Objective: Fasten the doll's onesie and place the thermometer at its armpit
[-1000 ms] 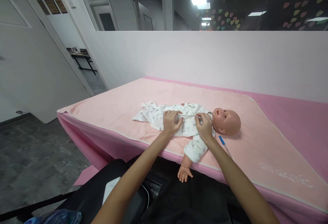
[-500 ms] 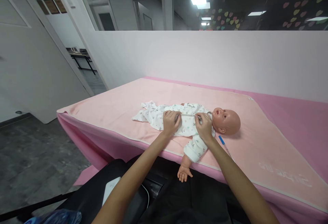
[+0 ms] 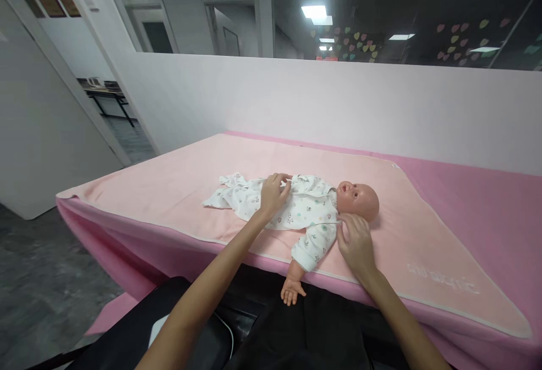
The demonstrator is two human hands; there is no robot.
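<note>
A baby doll (image 3: 358, 197) lies on its back across the pink blanket, its head to the right. It wears a white printed baby shirt (image 3: 311, 206). My left hand (image 3: 273, 194) rests over the doll's middle, with fingers stretched towards its far side and the thumb apart. By the near side of the neck is my right hand (image 3: 358, 240), its fingers drawn together at the shirt's shoulder. What lies between those fingertips is too small to make out. The doll's near hand (image 3: 293, 291) hangs past the table's front edge.
The pink blanket (image 3: 423, 234) covers a table draped in darker pink cloth (image 3: 486, 212). Behind it rises a white wall (image 3: 339, 110) with a window above. A black chair (image 3: 169, 308) with a white object on it stands at the near left.
The thin white strip stretched between my hands no longer shows. My right hand has moved from the chest to the neck; my left has shifted towards the far side. The blue-capped pen-like stick is out of sight.
</note>
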